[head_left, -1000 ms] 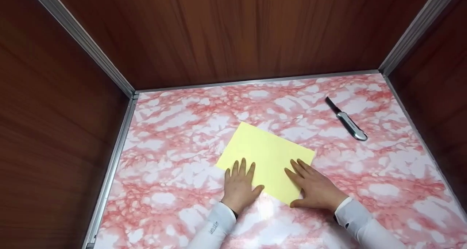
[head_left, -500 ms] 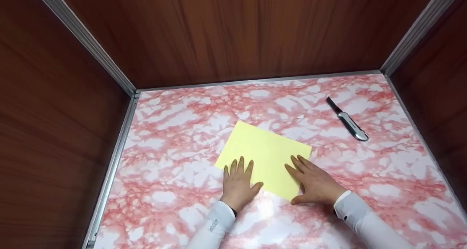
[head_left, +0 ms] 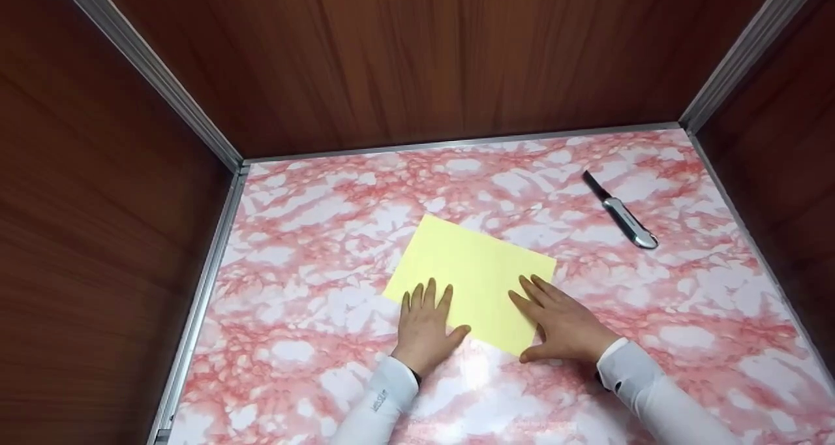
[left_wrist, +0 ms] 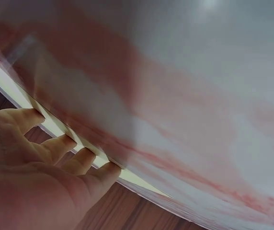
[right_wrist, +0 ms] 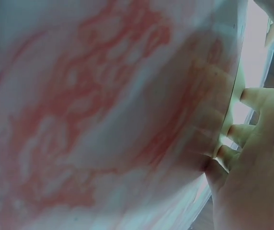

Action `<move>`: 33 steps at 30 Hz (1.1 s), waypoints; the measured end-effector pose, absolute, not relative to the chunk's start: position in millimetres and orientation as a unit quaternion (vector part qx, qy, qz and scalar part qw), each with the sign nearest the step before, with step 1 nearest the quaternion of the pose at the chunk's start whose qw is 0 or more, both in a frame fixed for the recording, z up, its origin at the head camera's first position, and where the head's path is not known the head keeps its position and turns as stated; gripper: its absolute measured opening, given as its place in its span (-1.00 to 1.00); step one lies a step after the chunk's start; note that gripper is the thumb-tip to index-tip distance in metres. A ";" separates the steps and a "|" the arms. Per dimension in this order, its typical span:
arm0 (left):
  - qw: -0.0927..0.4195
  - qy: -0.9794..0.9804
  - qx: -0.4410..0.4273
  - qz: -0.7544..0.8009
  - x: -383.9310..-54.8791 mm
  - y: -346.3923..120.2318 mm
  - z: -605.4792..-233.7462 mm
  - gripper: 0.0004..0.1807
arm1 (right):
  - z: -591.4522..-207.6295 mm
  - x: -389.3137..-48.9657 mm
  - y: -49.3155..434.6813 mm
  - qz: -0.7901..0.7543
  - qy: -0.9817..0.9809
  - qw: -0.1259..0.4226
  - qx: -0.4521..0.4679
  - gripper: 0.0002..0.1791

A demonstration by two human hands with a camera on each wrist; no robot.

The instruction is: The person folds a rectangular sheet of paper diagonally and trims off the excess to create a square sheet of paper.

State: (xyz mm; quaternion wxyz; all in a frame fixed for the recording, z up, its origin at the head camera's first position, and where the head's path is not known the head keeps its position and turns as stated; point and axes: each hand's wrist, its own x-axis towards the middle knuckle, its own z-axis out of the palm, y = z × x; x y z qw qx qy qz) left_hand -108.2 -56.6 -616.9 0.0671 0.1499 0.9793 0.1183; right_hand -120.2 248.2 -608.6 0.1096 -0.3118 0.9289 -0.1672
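A yellow sheet of paper (head_left: 479,269) lies flat and turned at an angle on the marbled table. My left hand (head_left: 425,331) rests with spread, straight fingers on its near left edge. On its right side my right hand (head_left: 564,324) lies the same way, fingertips on the paper and thumb by the near corner. In the left wrist view the fingers (left_wrist: 82,160) touch down on the yellow strip of paper (left_wrist: 139,181). The right wrist view shows fingertips against the paper's edge, seen nearly side-on.
A utility knife (head_left: 623,213) with a grey and black handle lies at the right back of the red-and-white table (head_left: 293,236). Brown wood-grain panels (head_left: 404,60) with metal edge rails (head_left: 215,249) stand at the back and both sides.
Over the last second, the paper has shifted slightly away and to the left, turning a little, with both hands on it. The knife stays in its place.
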 end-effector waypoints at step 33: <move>0.066 0.984 0.147 0.080 -112.3 -51.2 -613.9 0.23 | -603.6 -125.1 239.2 -0.157 0.943 0.106 -0.274 0.27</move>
